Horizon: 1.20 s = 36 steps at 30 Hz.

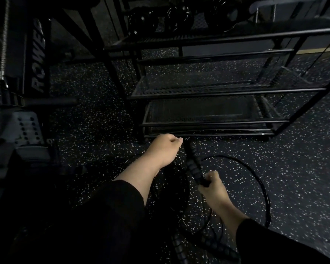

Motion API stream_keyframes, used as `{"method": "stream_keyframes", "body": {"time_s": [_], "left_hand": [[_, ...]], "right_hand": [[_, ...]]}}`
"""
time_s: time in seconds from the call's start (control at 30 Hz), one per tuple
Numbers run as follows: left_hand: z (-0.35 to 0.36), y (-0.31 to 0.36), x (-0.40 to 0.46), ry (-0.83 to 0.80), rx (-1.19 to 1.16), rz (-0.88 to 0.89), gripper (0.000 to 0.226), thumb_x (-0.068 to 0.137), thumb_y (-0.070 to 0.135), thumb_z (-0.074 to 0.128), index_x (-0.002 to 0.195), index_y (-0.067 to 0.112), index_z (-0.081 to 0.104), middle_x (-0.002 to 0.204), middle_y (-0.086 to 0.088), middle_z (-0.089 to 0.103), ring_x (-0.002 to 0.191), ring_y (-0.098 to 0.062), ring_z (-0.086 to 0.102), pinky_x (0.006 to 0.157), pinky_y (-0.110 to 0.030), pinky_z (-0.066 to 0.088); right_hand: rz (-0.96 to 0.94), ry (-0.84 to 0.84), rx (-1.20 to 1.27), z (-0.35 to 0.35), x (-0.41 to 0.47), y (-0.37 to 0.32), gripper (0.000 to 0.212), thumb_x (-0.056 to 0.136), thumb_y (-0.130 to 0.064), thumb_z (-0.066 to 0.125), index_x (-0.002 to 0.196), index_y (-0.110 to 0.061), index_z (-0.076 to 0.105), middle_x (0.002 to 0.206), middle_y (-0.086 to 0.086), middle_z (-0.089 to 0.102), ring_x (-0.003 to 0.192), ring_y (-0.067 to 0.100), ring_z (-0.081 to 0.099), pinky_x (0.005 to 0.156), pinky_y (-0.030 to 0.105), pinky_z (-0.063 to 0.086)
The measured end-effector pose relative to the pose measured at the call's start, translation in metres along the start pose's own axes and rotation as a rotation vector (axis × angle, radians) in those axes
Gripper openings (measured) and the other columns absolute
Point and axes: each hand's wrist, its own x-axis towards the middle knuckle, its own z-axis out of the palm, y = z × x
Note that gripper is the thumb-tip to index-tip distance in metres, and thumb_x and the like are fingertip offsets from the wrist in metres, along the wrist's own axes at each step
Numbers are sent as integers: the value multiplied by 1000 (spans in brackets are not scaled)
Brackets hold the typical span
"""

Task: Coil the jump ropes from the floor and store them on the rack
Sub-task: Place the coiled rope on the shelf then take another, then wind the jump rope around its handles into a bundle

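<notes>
While I watch through the head camera, the open room lies to the right: speckled floor (293, 178) runs bare from the rack's near right leg toward the near edge. On the left the room is hemmed in by a dark machine frame (36, 60) with a chain hanging beside it.

I count three mesh shelves on the rack (208, 92) clearly, the lowest just beyond my left hand (165, 147). The top one carries dark coiled shapes at the far side; I cannot tell how many.

My left hand is curled, thumb against the fingers, near the bottom shelf's front rail; whether it pinches anything is too dark to tell. My right hand (211, 182) grips the near end of a ribbed black handle (193, 164), which tilts up and away toward the rack.

From it a thin rope (255, 172) loops out on the floor in a wide arc to the right. Two more ribbed handles (213, 248) lie at the near edge between my sleeves, with tangled cord around them.
</notes>
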Motion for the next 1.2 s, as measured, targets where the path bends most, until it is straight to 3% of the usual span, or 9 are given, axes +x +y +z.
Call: {"method": "stream_keyframes", "body": {"time_s": [0.2, 0.27, 0.43, 0.57, 0.73, 0.87, 1.0, 1.1, 1.2], "left_hand": [[-5, 16, -12, -48, 78, 23, 15, 101, 33, 51, 98, 32, 66, 109, -4, 74, 104, -24, 71, 96, -45, 56], [-5, 24, -24, -163, 105, 20, 19, 100, 33, 55, 113, 28, 68, 115, -3, 73, 107, -21, 69, 99, -45, 55], [0, 46, -62, -321, -5, 89, 32, 101, 32, 60, 132, 26, 58, 125, 0, 69, 120, -18, 63, 107, -45, 49], [-2, 61, -92, -248, -17, 187, 26, 101, 43, 56, 112, 22, 66, 97, 0, 75, 94, -17, 71, 94, -42, 54], [-22, 86, -145, 43, -74, 343, 21, 107, 23, 49, 92, 21, 63, 68, 3, 45, 53, -10, 45, 62, -36, 47], [-26, 100, -189, 67, 69, 402, 24, 106, 27, 51, 95, 25, 72, 69, 10, 51, 59, -7, 47, 59, -28, 37], [-25, 105, -219, 132, 121, 455, 26, 107, 26, 49, 104, 22, 74, 71, 18, 60, 62, 11, 55, 56, -13, 38], [-30, 108, -230, 223, 144, 496, 25, 106, 27, 52, 98, 19, 74, 87, 1, 73, 81, -18, 67, 69, -30, 50], [-36, 110, -235, 335, 92, 524, 23, 103, 16, 54, 97, 19, 75, 88, 7, 72, 82, -13, 66, 67, -19, 47]], "right_hand": [[68, -89, 559, -36, -5, -71, 22, 98, -5, 52, 117, -1, 61, 91, 14, 65, 74, 22, 61, 65, 30, 55], [8, -132, 686, -53, -15, -103, 14, 97, 1, 50, 107, 2, 59, 93, 17, 62, 77, 23, 60, 70, 33, 53], [-201, -105, 545, -101, -47, -168, 29, 73, -26, 76, 98, -14, 66, 91, 10, 74, 89, 32, 69, 80, 44, 54], [-306, -139, 591, -139, -91, -200, 38, 82, -18, 83, 113, -5, 65, 110, 21, 73, 101, 34, 72, 93, 49, 55], [-378, -256, 659, -184, -159, -229, 24, 89, -34, 75, 91, -16, 59, 75, 4, 58, 70, 26, 57, 61, 39, 47], [-394, -281, 607, -214, -212, -236, 45, 90, -54, 62, 90, -9, 59, 74, 8, 62, 65, 28, 60, 57, 37, 48], [-341, -180, 541, -230, -241, -225, 30, 102, -27, 54, 113, 1, 61, 82, 15, 72, 67, 29, 64, 54, 34, 48], [-332, -171, 584, -239, -255, -220, 11, 99, -16, 60, 108, -11, 55, 89, 17, 75, 66, 27, 68, 52, 32, 51], [-338, -298, 482, -248, -265, -217, 19, 88, -19, 70, 93, -17, 52, 98, 24, 75, 70, 32, 69, 53, 31, 52]]}}
